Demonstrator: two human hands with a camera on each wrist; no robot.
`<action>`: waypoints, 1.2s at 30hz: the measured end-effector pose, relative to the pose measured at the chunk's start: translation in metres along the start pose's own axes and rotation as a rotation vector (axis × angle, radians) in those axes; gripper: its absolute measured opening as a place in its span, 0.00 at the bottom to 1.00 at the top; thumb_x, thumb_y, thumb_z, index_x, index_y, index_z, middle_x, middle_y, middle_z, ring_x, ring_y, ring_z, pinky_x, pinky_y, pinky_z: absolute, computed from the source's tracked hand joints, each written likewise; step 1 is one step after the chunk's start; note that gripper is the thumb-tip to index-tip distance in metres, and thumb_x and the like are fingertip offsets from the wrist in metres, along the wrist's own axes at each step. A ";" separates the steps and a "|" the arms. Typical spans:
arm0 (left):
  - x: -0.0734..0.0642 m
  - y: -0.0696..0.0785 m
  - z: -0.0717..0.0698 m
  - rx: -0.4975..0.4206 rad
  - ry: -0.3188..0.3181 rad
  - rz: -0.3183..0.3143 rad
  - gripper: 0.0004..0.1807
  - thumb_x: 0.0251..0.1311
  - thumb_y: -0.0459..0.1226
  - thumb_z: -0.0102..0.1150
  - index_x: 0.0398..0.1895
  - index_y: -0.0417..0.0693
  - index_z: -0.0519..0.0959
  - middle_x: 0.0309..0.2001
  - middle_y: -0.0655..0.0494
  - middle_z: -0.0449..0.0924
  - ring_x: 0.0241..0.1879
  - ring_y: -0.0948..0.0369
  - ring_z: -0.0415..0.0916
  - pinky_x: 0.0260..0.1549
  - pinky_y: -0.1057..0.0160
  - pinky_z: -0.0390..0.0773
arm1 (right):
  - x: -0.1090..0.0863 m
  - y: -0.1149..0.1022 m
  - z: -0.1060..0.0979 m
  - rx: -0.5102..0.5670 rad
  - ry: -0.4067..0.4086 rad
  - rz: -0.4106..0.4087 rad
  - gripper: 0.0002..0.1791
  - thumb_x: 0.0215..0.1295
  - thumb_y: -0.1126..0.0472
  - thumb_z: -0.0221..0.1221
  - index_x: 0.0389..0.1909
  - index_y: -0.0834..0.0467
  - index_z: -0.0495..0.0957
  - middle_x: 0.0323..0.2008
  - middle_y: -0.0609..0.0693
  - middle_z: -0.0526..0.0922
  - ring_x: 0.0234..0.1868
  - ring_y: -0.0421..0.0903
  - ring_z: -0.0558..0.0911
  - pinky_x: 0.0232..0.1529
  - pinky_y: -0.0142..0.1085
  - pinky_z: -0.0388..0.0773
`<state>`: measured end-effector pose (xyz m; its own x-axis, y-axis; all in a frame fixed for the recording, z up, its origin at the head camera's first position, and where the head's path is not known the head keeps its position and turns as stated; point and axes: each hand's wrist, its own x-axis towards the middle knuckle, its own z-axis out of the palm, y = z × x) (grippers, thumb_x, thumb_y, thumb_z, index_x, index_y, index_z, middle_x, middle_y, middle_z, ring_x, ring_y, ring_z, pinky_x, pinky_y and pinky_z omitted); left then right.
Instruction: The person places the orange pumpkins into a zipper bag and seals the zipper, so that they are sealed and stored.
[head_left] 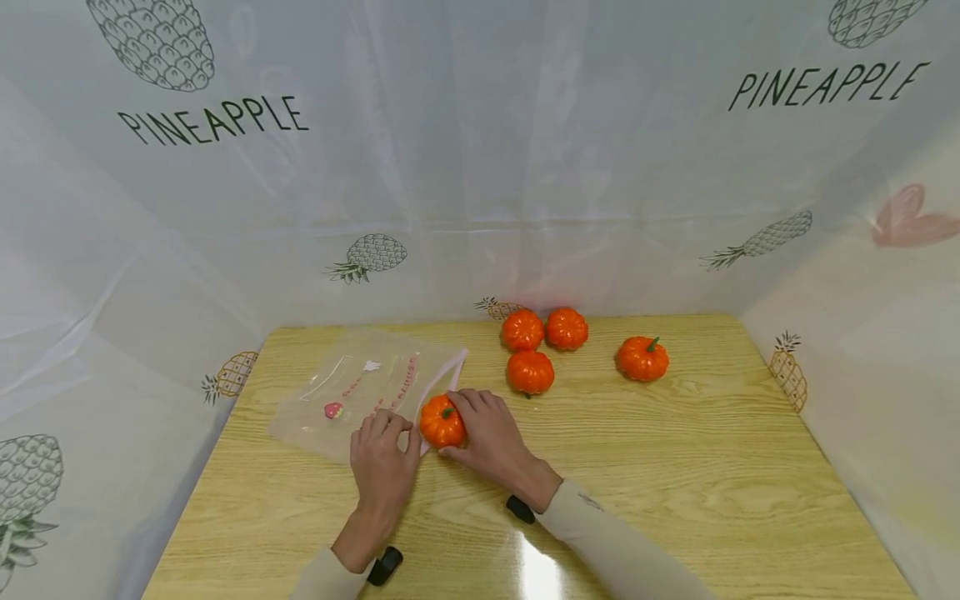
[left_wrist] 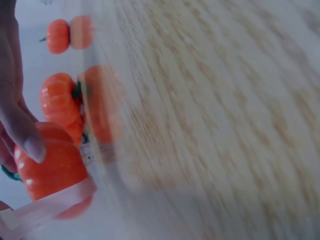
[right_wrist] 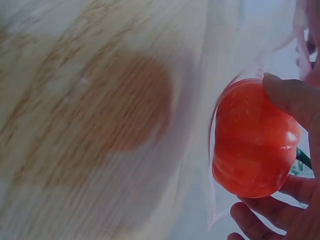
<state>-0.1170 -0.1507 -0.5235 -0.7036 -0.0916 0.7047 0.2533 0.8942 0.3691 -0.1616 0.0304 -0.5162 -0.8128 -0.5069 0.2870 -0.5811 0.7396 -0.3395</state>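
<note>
My right hand (head_left: 491, 437) holds a small orange pumpkin (head_left: 441, 427) with a green stem, thumb on one side and fingers on the other. The pumpkin is at the mouth of a clear plastic zip bag (head_left: 315, 396) with a pink edge and printed pictures, lying flat on the left of the table. With curled fingers my left hand (head_left: 384, 458) pinches the near part of the bag's mouth. In the left wrist view the pink strip (left_wrist: 60, 200) crosses in front of the held pumpkin. The right wrist view shows the bag's edge curving round the pumpkin (right_wrist: 255, 140).
Three more pumpkins sit together at the back centre, the nearest pumpkin (head_left: 531, 372) in front of the other two. Another pumpkin (head_left: 642, 359) lies apart to the right. A pineapple-printed sheet (head_left: 480, 167) hangs behind the wooden table (head_left: 675, 483) and along its sides.
</note>
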 end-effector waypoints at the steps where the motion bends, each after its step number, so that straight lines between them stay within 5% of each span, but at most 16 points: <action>1: 0.000 0.000 0.000 -0.001 0.003 0.002 0.09 0.50 0.27 0.75 0.23 0.41 0.82 0.30 0.50 0.78 0.32 0.49 0.76 0.30 0.52 0.70 | 0.000 0.000 0.001 -0.007 -0.005 0.000 0.48 0.54 0.41 0.79 0.71 0.58 0.72 0.62 0.53 0.80 0.61 0.54 0.77 0.69 0.50 0.71; 18: -0.002 0.000 0.003 -0.012 0.001 0.031 0.08 0.51 0.29 0.74 0.23 0.42 0.81 0.28 0.51 0.77 0.31 0.49 0.75 0.30 0.53 0.68 | 0.009 -0.007 0.017 -0.253 -0.041 -0.035 0.49 0.62 0.32 0.69 0.76 0.57 0.70 0.59 0.56 0.77 0.60 0.55 0.78 0.66 0.47 0.74; 36: -0.004 0.002 0.002 -0.020 -0.025 0.034 0.09 0.51 0.29 0.75 0.23 0.42 0.81 0.28 0.52 0.76 0.31 0.49 0.75 0.31 0.54 0.68 | 0.005 -0.003 0.028 -0.151 0.015 0.032 0.45 0.62 0.34 0.71 0.69 0.61 0.73 0.57 0.55 0.79 0.56 0.54 0.80 0.62 0.48 0.76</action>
<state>-0.1149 -0.1481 -0.5271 -0.7106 -0.0497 0.7019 0.2909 0.8875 0.3574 -0.1654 0.0131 -0.5391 -0.8294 -0.4765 0.2918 -0.5416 0.8140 -0.2102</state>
